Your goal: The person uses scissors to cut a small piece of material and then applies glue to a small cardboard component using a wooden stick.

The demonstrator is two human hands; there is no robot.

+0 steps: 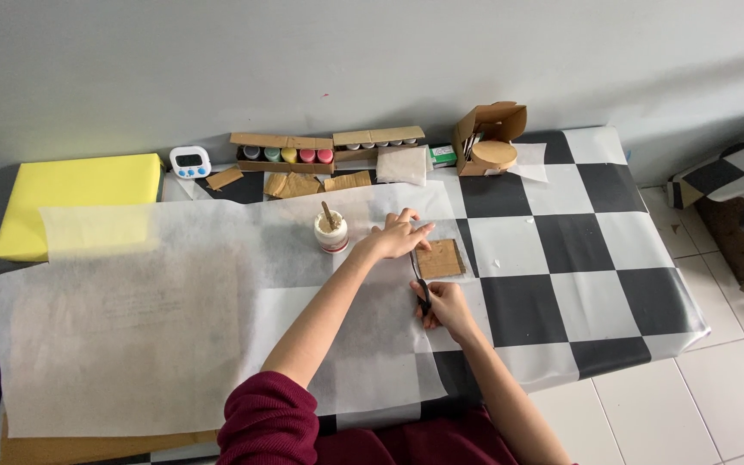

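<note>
Both of our hands are working at the middle of the tabletop (622,258), which is wearing a black-and-white checked cover. Our left hand (399,237) is lying flat with fingers spread, pressing on the edge of a small brown cardboard square (443,258) and on the translucent white paper sheet (174,310) under it. Our right hand (443,306) is gripping a pair of black scissors (420,284), whose blades are pointing away from us and running along the left edge of the cardboard square; we cannot tell how far the blades are parted. The cardboard is sitting just beyond the right hand and directly under the left fingertips.

Just left of the left hand, a small white jar (331,232) with a wooden stick in it is standing on the paper. Farther back, along the grey wall, we are seeing a white digital timer (190,161), a cardboard tray of paint pots (286,153) with coloured lids, torn cardboard scraps (294,184), and an open cardboard box (490,138). A yellow sheet (71,194) is lying at the far left, partly under the paper.
</note>
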